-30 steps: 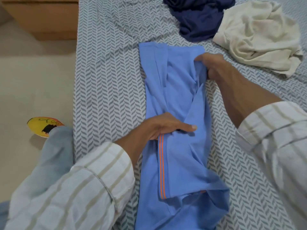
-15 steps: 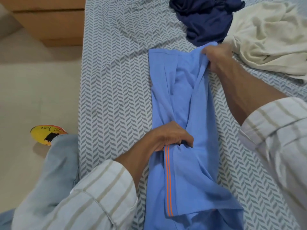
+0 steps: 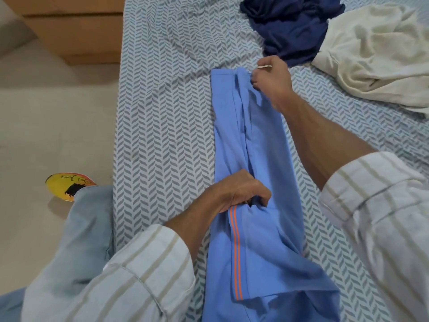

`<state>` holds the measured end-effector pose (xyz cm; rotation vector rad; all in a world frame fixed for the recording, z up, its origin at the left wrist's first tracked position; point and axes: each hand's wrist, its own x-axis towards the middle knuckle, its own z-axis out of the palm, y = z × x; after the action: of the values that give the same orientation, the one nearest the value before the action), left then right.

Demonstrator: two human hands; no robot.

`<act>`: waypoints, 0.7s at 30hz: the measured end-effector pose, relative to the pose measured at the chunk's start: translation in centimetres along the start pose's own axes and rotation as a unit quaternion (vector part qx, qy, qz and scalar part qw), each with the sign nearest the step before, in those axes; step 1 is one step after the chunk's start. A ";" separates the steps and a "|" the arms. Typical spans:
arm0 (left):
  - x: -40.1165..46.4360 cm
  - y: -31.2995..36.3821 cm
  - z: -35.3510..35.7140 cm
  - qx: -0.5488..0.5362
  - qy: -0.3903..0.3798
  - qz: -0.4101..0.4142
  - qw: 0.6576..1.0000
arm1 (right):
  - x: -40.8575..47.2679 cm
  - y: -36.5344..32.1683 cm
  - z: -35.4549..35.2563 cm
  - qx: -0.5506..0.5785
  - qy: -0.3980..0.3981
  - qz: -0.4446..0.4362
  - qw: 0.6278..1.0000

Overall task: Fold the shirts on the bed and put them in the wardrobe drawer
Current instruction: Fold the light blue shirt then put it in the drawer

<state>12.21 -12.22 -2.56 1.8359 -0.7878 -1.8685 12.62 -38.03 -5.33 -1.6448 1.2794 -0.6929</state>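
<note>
A light blue shirt [image 3: 260, 240] with two orange stripes lies as a long narrow strip on the bed [image 3: 162, 135]. My left hand [image 3: 236, 192] pinches a fold at the shirt's middle. My right hand [image 3: 271, 81] grips the shirt's far end, pulling the cloth taut. A crumpled navy shirt [image 3: 290, 26] and a crumpled cream shirt [image 3: 376, 56] lie at the far right of the bed, just beyond my right hand.
The bed's left edge runs beside a beige floor [image 3: 53, 126]. A wooden furniture base [image 3: 76, 36] stands at the far left. My leg in light jeans [image 3: 88, 240] and a yellow shoe [image 3: 67, 185] are by the bed's edge.
My right hand has carried the shirt's far end farther away and leftward, stretching the folded side flat. My left hand's fingers curled from flat into a pinch on the middle.
</note>
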 end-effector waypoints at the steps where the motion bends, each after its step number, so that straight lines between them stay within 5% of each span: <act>1: -0.1 0.0 0.0 -0.001 0.003 0.002 1.000 | -0.6 0.3 -0.4 -0.043 0.003 -0.035 0.998; 8: -1.0 0.0 0.4 -0.037 0.047 0.017 0.998 | -7.4 1.6 -1.9 -0.227 -0.054 -0.260 0.937; 15: -3.6 -1.1 0.9 -0.140 0.100 0.008 0.985 | -22.9 4.0 -8.6 -0.193 -0.039 -0.206 0.959; 21: -7.2 -4.6 2.1 -0.160 0.083 -0.011 0.984 | -36.4 7.7 -15.0 -0.189 -0.201 -0.218 0.936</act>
<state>11.03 -3.92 -0.05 1.7694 -0.3857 -1.7096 -14.48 -8.67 -2.33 -2.2870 0.7847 -0.3385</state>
